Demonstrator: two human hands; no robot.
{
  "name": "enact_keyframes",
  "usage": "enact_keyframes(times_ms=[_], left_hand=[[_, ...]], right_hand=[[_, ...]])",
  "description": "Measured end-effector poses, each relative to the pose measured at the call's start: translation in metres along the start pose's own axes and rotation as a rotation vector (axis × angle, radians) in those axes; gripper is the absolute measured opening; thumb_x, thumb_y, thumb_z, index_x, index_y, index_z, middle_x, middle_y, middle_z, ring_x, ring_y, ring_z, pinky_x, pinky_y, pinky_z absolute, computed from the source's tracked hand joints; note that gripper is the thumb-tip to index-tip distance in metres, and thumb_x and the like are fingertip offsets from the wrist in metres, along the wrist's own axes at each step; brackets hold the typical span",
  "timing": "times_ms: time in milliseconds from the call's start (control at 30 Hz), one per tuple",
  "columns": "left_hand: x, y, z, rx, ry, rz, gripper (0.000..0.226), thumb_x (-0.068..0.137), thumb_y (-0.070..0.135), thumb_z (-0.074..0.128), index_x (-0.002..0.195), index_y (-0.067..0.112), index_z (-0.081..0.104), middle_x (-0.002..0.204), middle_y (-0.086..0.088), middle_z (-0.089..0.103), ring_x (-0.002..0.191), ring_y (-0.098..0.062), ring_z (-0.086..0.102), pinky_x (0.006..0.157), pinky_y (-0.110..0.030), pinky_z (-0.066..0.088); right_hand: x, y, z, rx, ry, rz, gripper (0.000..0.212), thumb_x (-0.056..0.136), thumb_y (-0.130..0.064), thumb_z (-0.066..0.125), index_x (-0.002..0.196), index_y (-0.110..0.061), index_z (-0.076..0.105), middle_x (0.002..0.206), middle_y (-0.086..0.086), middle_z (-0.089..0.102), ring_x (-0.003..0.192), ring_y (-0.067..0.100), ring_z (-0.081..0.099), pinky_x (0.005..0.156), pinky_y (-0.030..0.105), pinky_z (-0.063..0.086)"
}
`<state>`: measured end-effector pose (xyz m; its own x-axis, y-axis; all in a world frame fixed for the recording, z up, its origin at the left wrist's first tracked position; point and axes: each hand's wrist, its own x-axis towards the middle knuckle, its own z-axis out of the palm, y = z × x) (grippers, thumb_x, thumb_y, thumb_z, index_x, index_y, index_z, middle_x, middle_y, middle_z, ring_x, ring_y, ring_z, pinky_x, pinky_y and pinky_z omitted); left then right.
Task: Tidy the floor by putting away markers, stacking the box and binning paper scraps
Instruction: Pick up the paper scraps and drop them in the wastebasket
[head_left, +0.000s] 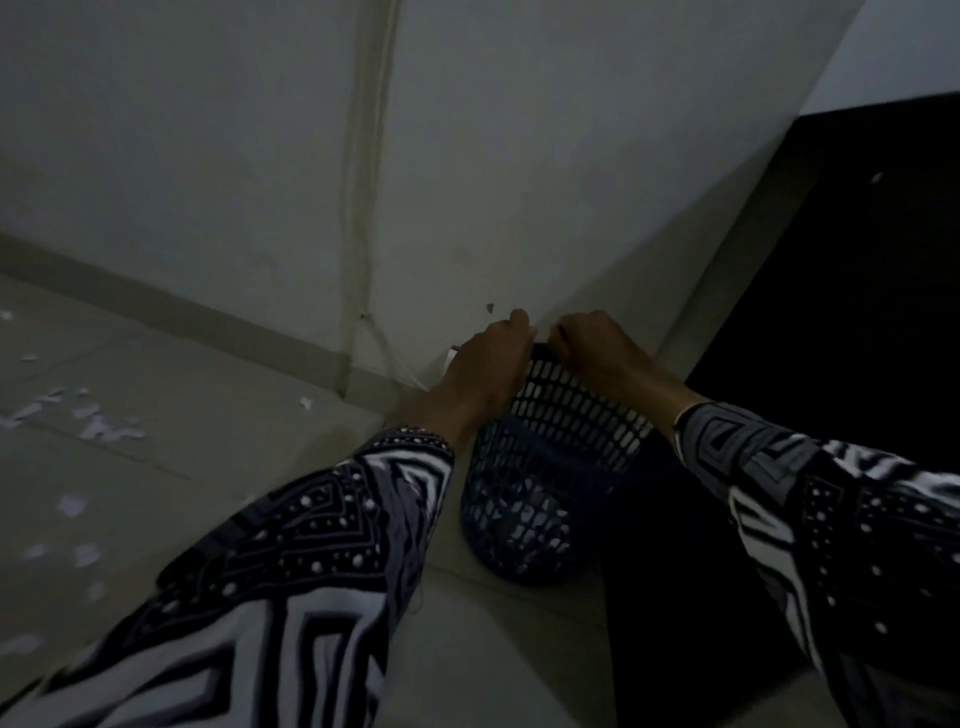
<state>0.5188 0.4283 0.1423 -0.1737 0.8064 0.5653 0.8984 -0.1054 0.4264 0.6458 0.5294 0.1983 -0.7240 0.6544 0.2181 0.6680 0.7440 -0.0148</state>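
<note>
Two hands, left hand (480, 371) and right hand (597, 345), pinch white paper scraps (540, 328) above one dark-blue plastic lattice wastebasket (540, 467).

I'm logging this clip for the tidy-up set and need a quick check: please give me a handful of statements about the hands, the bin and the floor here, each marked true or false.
1. Both hands are over the top of the dark mesh wastebasket. True: the left hand and right hand meet above its rim.
2. The wastebasket is solid-walled and white. False: it is dark, with a lattice of open holes.
3. Paper scraps lie on the tiled floor to the left. True.
4. The wastebasket stands in the middle of the room. False: it stands near the wall corner, beside a black cabinet.
5. The arms are bare. False: both wear black-and-white patterned sleeves.
</note>
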Motion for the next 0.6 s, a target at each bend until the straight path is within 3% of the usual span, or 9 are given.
enact_keyframes(times_ms=[167, 300, 400, 467, 533, 600], left_hand=[[0.008, 0.001, 0.021, -0.008, -0.032, -0.030, 0.007, 0.103, 0.005, 0.040, 0.107, 0.002, 0.045, 0.093, -0.019, 0.059, 0.075, -0.036, 0.058, 0.058, -0.038, 0.039], [0.016, 0.004, 0.032, -0.020, -0.074, 0.004, 0.008, 0.101, 0.003, 0.040, 0.106, 0.001, 0.046, 0.089, -0.018, 0.058, 0.068, -0.028, 0.052, 0.055, -0.033, 0.032], [0.029, 0.012, 0.038, -0.075, -0.074, -0.011, 0.011, 0.103, 0.006, 0.037, 0.104, 0.001, 0.046, 0.088, -0.019, 0.057, 0.065, -0.024, 0.047, 0.056, -0.037, 0.034], [0.038, 0.018, 0.045, -0.082, -0.080, -0.015, 0.014, 0.105, 0.010, 0.036, 0.107, -0.001, 0.046, 0.091, -0.020, 0.058, 0.071, -0.028, 0.052, 0.061, -0.041, 0.039], [0.040, 0.024, 0.051, -0.074, -0.116, -0.032, 0.009, 0.102, 0.005, 0.042, 0.109, -0.001, 0.046, 0.094, -0.020, 0.058, 0.069, -0.025, 0.051, 0.053, -0.033, 0.032], [0.046, 0.028, 0.062, -0.117, -0.153, -0.096, 0.013, 0.098, 0.001, 0.048, 0.110, -0.002, 0.046, 0.096, -0.021, 0.059, 0.061, -0.016, 0.045, 0.049, -0.025, 0.022]], right_hand=[[-0.006, 0.042, 0.029, 0.016, -0.104, 0.018, 0.040, 0.103, -0.013, 0.045, 0.064, -0.009, 0.045, 0.071, 0.011, 0.055, 0.061, 0.020, 0.049, 0.058, 0.034, 0.039], [0.006, 0.055, 0.045, -0.123, -0.309, 0.044, 0.039, 0.103, -0.014, 0.047, 0.065, -0.014, 0.046, 0.069, -0.003, 0.047, 0.060, 0.014, 0.045, 0.061, 0.029, 0.040], [0.018, 0.060, 0.060, -0.151, -0.433, 0.061, 0.031, 0.108, -0.025, 0.038, 0.105, -0.005, 0.062, 0.097, 0.008, 0.063, 0.076, 0.019, 0.054, 0.073, 0.034, 0.048], [0.027, 0.064, 0.065, -0.169, -0.505, 0.083, 0.038, 0.108, -0.029, 0.036, 0.127, -0.004, 0.058, 0.123, 0.012, 0.063, 0.094, 0.023, 0.058, 0.087, 0.036, 0.050], [0.034, 0.066, 0.066, -0.162, -0.527, 0.084, 0.043, 0.107, -0.033, 0.038, 0.141, -0.010, 0.051, 0.138, 0.007, 0.057, 0.112, 0.026, 0.059, 0.098, 0.039, 0.049], [0.039, 0.070, 0.066, -0.145, -0.510, 0.058, 0.044, 0.105, -0.032, 0.044, 0.146, -0.018, 0.047, 0.145, 0.002, 0.053, 0.122, 0.026, 0.057, 0.097, 0.035, 0.047]])
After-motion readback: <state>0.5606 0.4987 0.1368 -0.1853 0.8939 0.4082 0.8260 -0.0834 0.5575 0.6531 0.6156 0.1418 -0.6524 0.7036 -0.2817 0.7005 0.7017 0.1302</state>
